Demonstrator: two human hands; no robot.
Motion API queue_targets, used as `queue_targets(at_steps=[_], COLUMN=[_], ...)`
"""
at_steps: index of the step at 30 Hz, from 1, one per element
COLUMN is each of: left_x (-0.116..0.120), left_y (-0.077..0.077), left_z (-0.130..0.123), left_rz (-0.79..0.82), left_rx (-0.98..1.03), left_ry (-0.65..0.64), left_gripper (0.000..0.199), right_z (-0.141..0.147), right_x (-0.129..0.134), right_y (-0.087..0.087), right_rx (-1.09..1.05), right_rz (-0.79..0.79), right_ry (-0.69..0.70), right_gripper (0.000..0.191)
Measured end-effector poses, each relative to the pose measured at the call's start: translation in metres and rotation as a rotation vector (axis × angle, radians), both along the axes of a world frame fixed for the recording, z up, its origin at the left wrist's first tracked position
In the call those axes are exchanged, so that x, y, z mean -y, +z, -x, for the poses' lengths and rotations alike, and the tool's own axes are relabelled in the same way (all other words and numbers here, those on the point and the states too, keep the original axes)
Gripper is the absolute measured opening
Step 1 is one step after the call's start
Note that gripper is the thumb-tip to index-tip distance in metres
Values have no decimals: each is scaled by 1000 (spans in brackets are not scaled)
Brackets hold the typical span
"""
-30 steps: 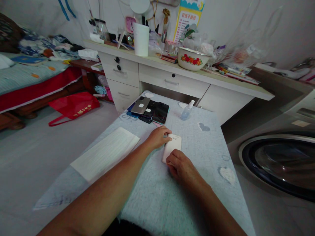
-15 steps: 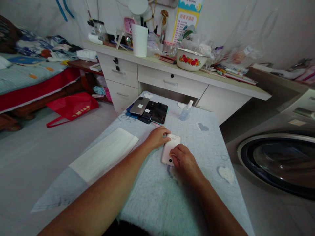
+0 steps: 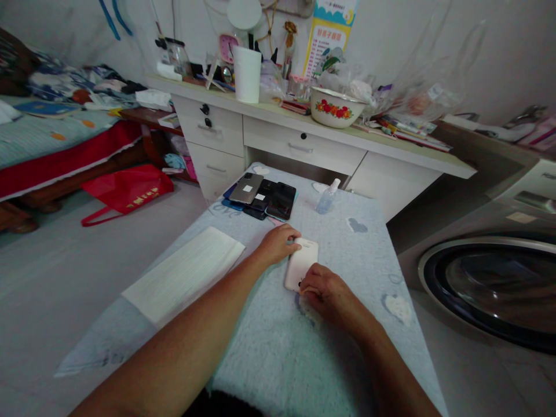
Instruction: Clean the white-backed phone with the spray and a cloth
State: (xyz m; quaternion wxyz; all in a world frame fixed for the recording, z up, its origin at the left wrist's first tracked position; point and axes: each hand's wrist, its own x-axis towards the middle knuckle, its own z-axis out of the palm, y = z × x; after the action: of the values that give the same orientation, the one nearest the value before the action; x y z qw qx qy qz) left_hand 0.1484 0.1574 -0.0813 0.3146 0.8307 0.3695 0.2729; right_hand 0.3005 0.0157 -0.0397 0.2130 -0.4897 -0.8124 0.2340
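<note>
A pale pink-white phone (image 3: 303, 259) lies back side up on the cloth-covered table, its camera near the end closest to me. My left hand (image 3: 281, 242) grips its far left edge, with the thumb over the back and the fingers along the top. With fingertips pinched together, my right hand (image 3: 324, 289) rests on the near end beside the camera; whatever is between those fingertips is too small to make out. Beyond my left hand lies a pile of several phones (image 3: 282, 201), a grey one (image 3: 246, 188) on top. A clear spray bottle (image 3: 327, 198) stands to their right.
White paper sheets (image 3: 186, 275) lie along the table's left side. A white desk (image 3: 304, 147) with a flowered enamel bowl (image 3: 336, 109) and a white cup (image 3: 247, 75) borders the far end. At right stands a washing machine (image 3: 434, 231); a red bag (image 3: 130, 188) lies on the floor.
My right hand has slid a little toward me, down to the near edge of the phone by the camera. My left hand and the phone have stayed in place.
</note>
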Motion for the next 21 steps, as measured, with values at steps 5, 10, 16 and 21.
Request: queue_targets(at_steps=[5, 10, 16, 21], left_x=[0, -1, 0, 0], left_y=[-1, -2, -1, 0], left_z=[1, 0, 0, 0], left_rz=[-17, -27, -15, -2], left_rx=[7, 8, -1, -7], left_ry=[-9, -15, -6, 2], left_gripper=[24, 23, 24, 24], right_z=[-1, -4, -9, 0], right_x=[-10, -24, -39, -35], right_y=[-14, -22, -17, -15], right_rx=[22, 63, 134, 102], right_rz=[-77, -148, -119, -61], right_ry=[-122, -215, -291, -210], right_gripper=[19, 18, 18, 16])
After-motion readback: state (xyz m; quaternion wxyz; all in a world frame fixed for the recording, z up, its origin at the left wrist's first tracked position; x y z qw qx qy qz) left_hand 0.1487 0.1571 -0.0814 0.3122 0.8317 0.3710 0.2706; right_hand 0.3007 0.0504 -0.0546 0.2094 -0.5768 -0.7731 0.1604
